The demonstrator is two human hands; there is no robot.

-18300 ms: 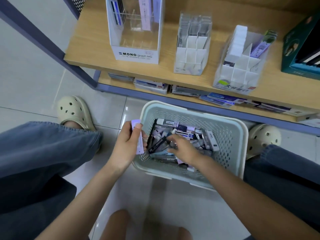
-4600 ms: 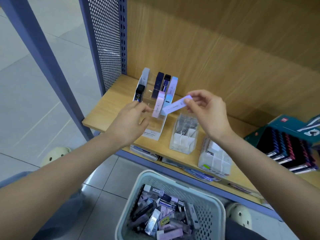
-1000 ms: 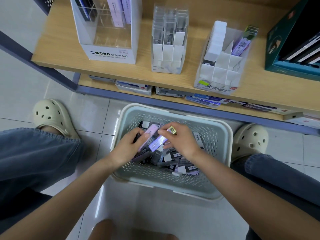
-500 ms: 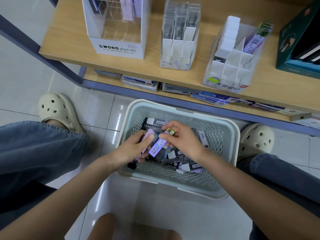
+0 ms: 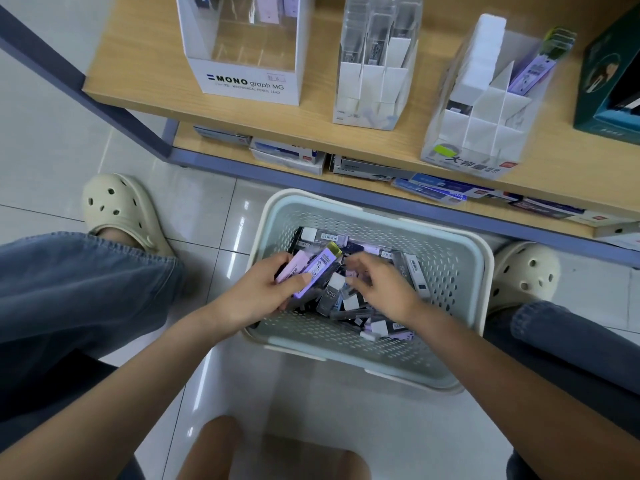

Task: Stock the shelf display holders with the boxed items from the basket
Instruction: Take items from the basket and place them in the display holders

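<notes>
Loose, faded blue denim jeans cover the left leg at 9 o'clock and the right leg at 4 o'clock. The left clog at 10 o'clock and right clog at 3 o'clock are cream, moulded and pierced with round holes. The forearms are sleeveless, and the left hand and right hand are bare.

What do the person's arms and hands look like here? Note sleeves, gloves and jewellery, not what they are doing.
The left hand and right hand wear no gloves, and no ring, watch or bracelet shows. The forearms are uncovered right to the picture's edge, with no sleeves in view.
</notes>
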